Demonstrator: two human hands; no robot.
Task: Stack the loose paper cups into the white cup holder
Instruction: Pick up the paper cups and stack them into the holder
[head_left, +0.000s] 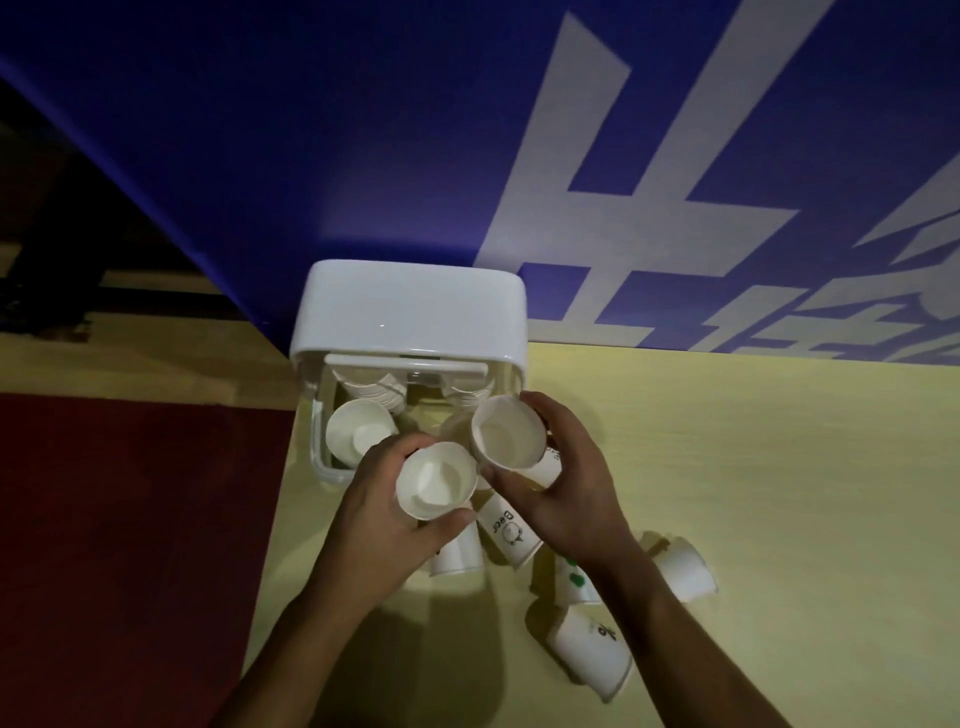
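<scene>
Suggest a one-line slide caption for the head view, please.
Left hand grips one paper cup, right hand a second cup, at the white cup holder; loose cups lie on the yellow table.

Single head-worn wide-angle view, looking steeply down, close over table (727, 467)

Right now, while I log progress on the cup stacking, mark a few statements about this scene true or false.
1. The left hand grips a white paper cup, and the right hand grips a second paper cup. True.
2. The white plastic cup holder is empty. False: nested cups already sit inside it.
3. Loose cups lie on their sides on the yellow table. True.
4. The banner behind the holder is green. False: the blue banner bears white characters.
</scene>
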